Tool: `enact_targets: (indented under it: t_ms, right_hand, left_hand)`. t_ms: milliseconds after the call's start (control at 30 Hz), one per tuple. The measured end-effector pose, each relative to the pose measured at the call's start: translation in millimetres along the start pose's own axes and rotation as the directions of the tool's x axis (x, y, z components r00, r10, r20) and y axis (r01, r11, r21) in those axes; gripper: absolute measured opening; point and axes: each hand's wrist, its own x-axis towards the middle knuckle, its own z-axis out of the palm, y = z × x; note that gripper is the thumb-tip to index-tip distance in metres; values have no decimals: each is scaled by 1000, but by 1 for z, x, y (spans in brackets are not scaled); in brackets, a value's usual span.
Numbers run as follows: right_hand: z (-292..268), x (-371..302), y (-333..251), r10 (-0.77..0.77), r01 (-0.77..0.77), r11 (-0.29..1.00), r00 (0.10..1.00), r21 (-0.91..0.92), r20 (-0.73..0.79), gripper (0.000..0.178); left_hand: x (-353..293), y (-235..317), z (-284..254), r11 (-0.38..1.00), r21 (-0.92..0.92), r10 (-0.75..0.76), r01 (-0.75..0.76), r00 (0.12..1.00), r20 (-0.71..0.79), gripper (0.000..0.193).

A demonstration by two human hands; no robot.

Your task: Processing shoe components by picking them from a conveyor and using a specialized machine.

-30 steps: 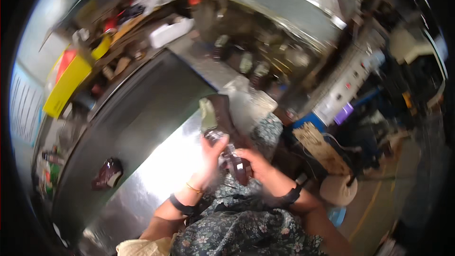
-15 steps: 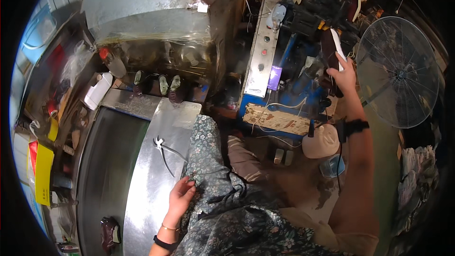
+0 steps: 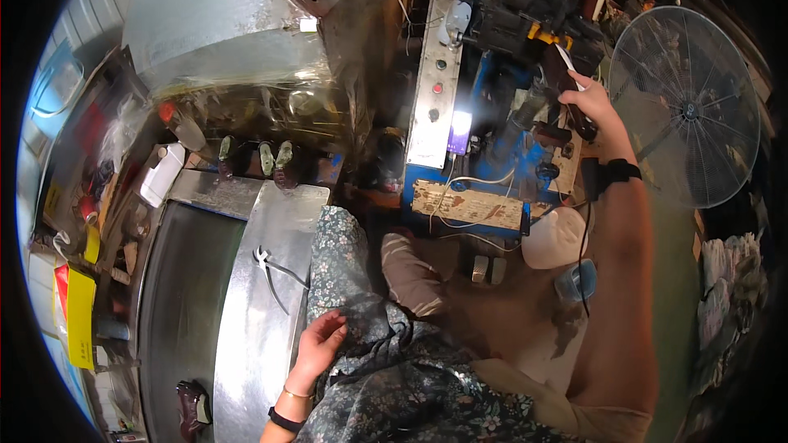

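Observation:
My right hand (image 3: 593, 102) grips a dark maroon shoe (image 3: 560, 74) with a white sole, held tilted beside the black and blue machine (image 3: 533, 33). My thumb lies on its dark side and the fingers are over the white sole. Low by the floral apron (image 3: 369, 344) on my lap, my left hand (image 3: 322, 343) hangs with loosely bent fingers and nothing visible in it. To its left, a pale tie with dark strips (image 3: 264, 261) lies on the metal ledge (image 3: 258, 336). Another maroon shoe (image 3: 193, 410) sits on the dark conveyor belt (image 3: 180, 303).
Several shoes (image 3: 283, 166) stand by the metal oven-like housing (image 3: 222, 25). A control panel (image 3: 437, 74) with buttons runs along the machine. A large fan (image 3: 688, 107) stands at the right. A plastic jug (image 3: 554, 238) and a blue container (image 3: 576, 280) are below the machine.
The view has shifted, moving most things slightly left. My right hand still grips the shoe, which now shows less of its white sole. My left hand stays by the apron.

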Motion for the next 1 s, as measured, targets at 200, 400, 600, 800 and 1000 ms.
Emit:
enact_targets:
  t_ms: [200, 400, 600, 800, 1000]
  right_hand:
    - [32, -12, 7, -278, 103, 811, 934, -576, -225, 77]
    - [-5, 14, -28, 49, -15, 957, 993, -291, 107, 81]
    - [72, -46, -11, -48, -68, 859, 976, -507, -211, 74]
    - [75, -41, -7, -191, -21, 799, 939, -601, -287, 67]
    - [70, -38, -7, -165, -40, 826, 937, -563, -307, 65]
  left_hand:
    - [-1, 8, 12, 982, 177, 43, -62, 993, 111, 40]
    - [-6, 7, 8, 932, 349, 64, -103, 991, 121, 40]
    - [-1, 8, 12, 977, 214, -9, -6, 998, 70, 38]
    - [3, -3, 10, 910, 405, 37, -86, 991, 128, 40]
    - [1, -1, 8, 948, 310, 54, -76, 995, 79, 37]
